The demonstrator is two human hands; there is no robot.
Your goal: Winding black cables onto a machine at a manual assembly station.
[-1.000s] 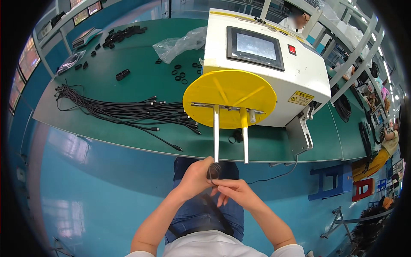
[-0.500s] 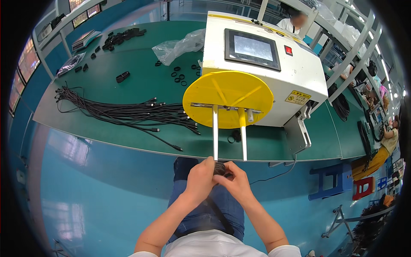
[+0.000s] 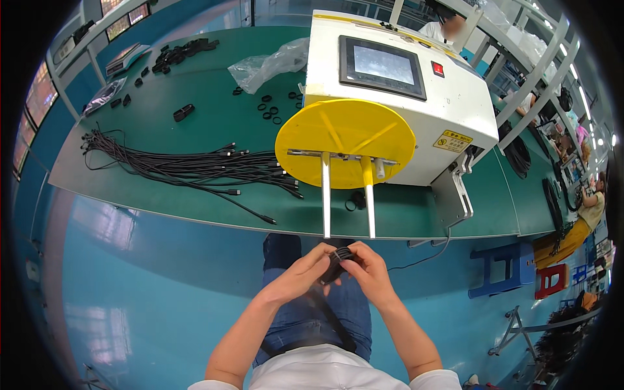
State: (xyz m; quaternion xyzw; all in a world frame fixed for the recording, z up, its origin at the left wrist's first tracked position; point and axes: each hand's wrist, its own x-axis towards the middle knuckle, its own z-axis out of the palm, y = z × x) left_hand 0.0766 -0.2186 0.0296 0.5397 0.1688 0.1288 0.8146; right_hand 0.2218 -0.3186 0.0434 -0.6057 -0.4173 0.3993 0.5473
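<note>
both hands have closed in since a second ago, my left hand [image 3: 304, 272] and right hand [image 3: 368, 270] now pinching the black cable coil [image 3: 337, 262] together over my lap, below the worktop's [image 3: 195, 123] near edge, so it stays wound.

We note a glossy blue floor [image 3: 162, 273] that mirrors pale window light, below the near edge of a long green worktop [image 3: 214, 97]. At far left stands a metal shelf frame [image 3: 78, 39]; more white racking [image 3: 539, 71] lines the right. A blue stool [image 3: 504, 266] and a red stool [image 3: 552, 279] sit off the worktop's right corner.
</note>
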